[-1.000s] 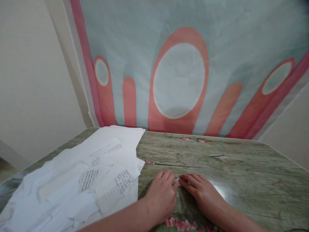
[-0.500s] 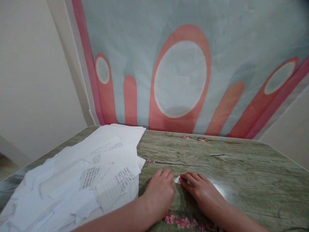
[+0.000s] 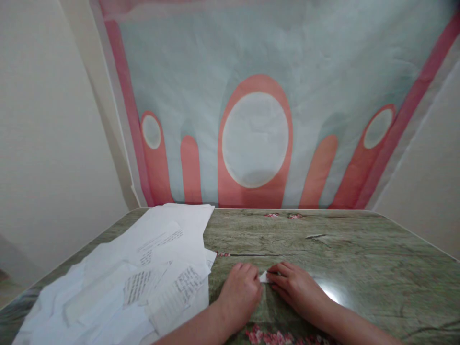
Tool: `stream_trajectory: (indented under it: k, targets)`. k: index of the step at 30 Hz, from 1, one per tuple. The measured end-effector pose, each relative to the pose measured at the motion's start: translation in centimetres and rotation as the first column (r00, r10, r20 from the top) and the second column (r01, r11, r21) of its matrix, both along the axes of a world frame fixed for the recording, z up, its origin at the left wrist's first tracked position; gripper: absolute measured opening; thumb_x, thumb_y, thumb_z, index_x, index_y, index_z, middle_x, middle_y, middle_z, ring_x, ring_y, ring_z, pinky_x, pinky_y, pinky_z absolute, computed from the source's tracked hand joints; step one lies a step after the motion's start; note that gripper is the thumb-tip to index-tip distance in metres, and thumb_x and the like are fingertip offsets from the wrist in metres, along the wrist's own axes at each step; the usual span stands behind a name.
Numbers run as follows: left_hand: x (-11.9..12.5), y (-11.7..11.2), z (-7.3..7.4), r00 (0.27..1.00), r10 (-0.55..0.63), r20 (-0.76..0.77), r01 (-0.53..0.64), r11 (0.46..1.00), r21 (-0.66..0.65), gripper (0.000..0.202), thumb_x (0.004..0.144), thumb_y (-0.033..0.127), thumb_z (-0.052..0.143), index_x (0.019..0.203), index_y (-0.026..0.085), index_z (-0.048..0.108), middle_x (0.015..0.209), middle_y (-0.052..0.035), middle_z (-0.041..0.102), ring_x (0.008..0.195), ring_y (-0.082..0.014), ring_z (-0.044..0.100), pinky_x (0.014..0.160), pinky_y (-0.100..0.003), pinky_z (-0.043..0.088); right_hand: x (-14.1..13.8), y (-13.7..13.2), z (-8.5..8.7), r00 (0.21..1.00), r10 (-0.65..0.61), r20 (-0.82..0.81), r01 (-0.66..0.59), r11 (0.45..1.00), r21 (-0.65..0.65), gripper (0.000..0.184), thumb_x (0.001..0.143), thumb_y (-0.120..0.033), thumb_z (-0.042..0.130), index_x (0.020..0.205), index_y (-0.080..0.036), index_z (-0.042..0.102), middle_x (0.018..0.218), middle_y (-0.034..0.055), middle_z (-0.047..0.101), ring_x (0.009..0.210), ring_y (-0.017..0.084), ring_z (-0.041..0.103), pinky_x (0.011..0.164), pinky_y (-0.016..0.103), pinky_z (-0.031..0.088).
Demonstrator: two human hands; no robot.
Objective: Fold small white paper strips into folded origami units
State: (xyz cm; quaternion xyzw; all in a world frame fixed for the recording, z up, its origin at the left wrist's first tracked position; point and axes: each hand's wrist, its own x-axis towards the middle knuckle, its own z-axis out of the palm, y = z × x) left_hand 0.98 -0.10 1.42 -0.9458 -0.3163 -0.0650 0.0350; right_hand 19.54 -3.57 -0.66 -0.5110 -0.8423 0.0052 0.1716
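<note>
Both my hands rest low on the green wood-patterned table (image 3: 359, 249), fingertips meeting. My left hand (image 3: 239, 294) is curled, its fingers pressed down beside a small white folded paper piece (image 3: 264, 277). My right hand (image 3: 296, 290) has its fingers pressed together on the other side of the same piece. Only a small corner of the paper shows between the fingertips; the part under the hands is hidden.
A loose pile of white sheets (image 3: 143, 278), some with handwriting, covers the table's left part. A pale blue cloth with red arches and white circles (image 3: 255, 139) hangs behind the table. Plain walls stand at left and right. Pink flower prints mark the near table edge.
The camera has tilted up, so the table and hands sit lower in view. Both hands stay together on the small paper piece, with slight shifts of the fingers.
</note>
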Motion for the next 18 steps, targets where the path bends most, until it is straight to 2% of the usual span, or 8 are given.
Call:
stream_trajectory:
  k: [3,6,11,13,15,18]
  targets:
    - [-0.1,0.4,0.1,1.000,0.020,0.023,-0.019,0.999,-0.026,0.011,0.085,0.023,0.056,0.082,0.016,0.063,0.085,-0.0032,0.060,0.086,-0.0186,0.053,0.077,-0.032,0.041,-0.6,0.1,-0.8,0.999,-0.013,0.041,0.009,0.995,0.097,0.020,0.085,-0.011,0.053,0.096,-0.023,0.065,0.085,0.0012,0.064,0.080,0.017,0.058,0.070,0.025,0.045]
    - [-0.1,0.5,0.9,0.999,0.042,0.025,-0.040,0.998,-0.057,0.013,0.084,0.028,0.057,0.082,0.016,0.063,0.086,-0.0030,0.060,0.085,-0.0185,0.054,0.077,-0.031,0.042,-1.1,0.0,-1.2,0.998,-0.040,0.055,0.030,0.986,0.164,0.014,0.084,-0.013,0.056,0.091,-0.022,0.064,0.080,0.0007,0.063,0.079,0.018,0.058,0.070,0.027,0.044]
    - [-0.2,-0.2,1.9,0.994,0.086,0.070,-0.076,0.987,-0.143,0.011,0.083,0.029,0.058,0.081,0.018,0.063,0.086,-0.0021,0.060,0.084,-0.0177,0.055,0.075,-0.028,0.042,-1.1,-1.0,-0.3,0.999,-0.040,-0.018,0.042,0.990,0.137,0.017,0.083,-0.010,0.053,0.089,-0.021,0.065,0.078,0.0010,0.064,0.075,0.016,0.059,0.069,0.026,0.044]
    - [-0.2,-0.8,1.9,0.988,0.096,0.125,-0.072,0.981,-0.183,0.010,0.084,0.025,0.054,0.081,0.020,0.063,0.085,-0.0014,0.060,0.083,-0.0168,0.056,0.074,-0.027,0.042,-1.0,-1.7,0.3,0.995,-0.025,-0.101,0.037,0.993,0.115,0.021,0.084,-0.009,0.050,0.090,-0.021,0.065,0.080,0.0022,0.065,0.077,0.017,0.060,0.071,0.027,0.044]
    - [-0.1,-1.3,1.7,0.967,0.121,0.226,-0.066,0.970,-0.236,0.011,0.085,0.021,0.051,0.082,0.019,0.062,0.085,-0.0012,0.060,0.083,-0.0156,0.056,0.073,-0.025,0.041,-1.0,-2.3,0.9,0.966,-0.036,-0.255,0.058,0.995,0.077,0.020,0.085,-0.011,0.048,0.091,-0.021,0.064,0.082,0.0031,0.065,0.079,0.017,0.060,0.072,0.027,0.044]
    - [0.3,-1.8,1.0,0.892,0.186,0.413,-0.039,0.940,-0.340,0.010,0.085,0.019,0.051,0.082,0.018,0.060,0.085,-0.0011,0.060,0.080,-0.0142,0.055,0.070,-0.023,0.040,-1.2,-3.0,1.5,0.820,-0.125,-0.559,0.111,0.992,-0.059,0.017,0.085,-0.020,0.049,0.096,-0.019,0.061,0.081,0.0029,0.065,0.073,0.016,0.060,0.068,0.026,0.046]
